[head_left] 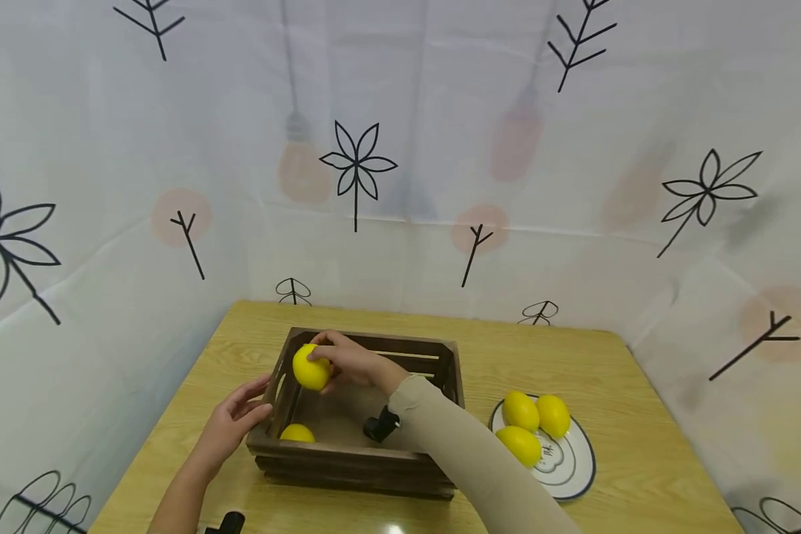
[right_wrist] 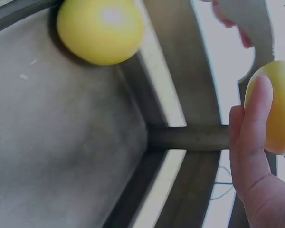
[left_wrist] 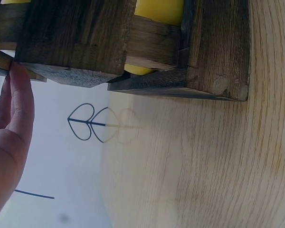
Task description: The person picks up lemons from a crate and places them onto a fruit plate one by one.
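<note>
My right hand (head_left: pixel 352 360) grips a yellow lemon (head_left: pixel 311 367) over the back left part of a dark brown slatted wooden crate (head_left: pixel 367 463). In the right wrist view, its fingers (right_wrist: pixel 256 142) lie along the lemon's side. A second lemon (head_left: pixel 297 433) rests inside the crate at the front left corner, partly hidden by the front wall. At the crate's left side, my left hand (head_left: pixel 230 423) touches the rim with fairly straight fingers, also seen against the wood in the left wrist view.
To the right of the crate, a white plate (head_left: pixel 577 475) with a dark rim bears three lemons (head_left: pixel 521 410). All stand on a light wooden table (head_left: pixel 607 371). A white patterned cloth (head_left: pixel 407 259) hangs behind and on both sides.
</note>
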`<state>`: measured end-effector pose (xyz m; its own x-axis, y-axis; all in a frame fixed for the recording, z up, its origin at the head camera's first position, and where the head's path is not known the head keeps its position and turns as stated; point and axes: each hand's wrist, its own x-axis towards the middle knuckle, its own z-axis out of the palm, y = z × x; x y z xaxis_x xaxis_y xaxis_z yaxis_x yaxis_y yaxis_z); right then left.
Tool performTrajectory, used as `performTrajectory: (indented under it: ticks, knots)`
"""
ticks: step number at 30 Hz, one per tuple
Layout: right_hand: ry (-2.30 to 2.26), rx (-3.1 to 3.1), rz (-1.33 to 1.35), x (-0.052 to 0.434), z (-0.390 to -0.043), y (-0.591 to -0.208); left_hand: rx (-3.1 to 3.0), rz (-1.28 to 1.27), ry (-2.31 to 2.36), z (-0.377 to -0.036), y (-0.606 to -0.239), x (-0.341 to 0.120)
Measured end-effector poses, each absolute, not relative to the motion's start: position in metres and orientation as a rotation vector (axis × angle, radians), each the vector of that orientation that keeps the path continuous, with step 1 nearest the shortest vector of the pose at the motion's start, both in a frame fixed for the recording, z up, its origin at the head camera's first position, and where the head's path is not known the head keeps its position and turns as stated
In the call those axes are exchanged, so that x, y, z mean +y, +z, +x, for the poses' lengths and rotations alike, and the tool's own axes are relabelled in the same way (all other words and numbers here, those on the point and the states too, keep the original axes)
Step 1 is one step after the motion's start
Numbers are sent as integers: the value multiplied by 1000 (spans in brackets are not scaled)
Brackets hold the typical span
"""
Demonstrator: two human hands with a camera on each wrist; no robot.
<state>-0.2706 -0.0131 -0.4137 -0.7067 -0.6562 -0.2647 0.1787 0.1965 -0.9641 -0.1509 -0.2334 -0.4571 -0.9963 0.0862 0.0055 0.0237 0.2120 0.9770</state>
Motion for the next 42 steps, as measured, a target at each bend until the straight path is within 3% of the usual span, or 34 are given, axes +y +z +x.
performTrajectory:
  ticks: [20, 42]
  knots:
    - [-1892, 1740, -406, 17, -253, -369, 2428, 105, 1914, -147, -455, -233]
    - [-1930, 2065, -598, 73, -233, -333, 2445, 77, 1888, -146, -452, -230]
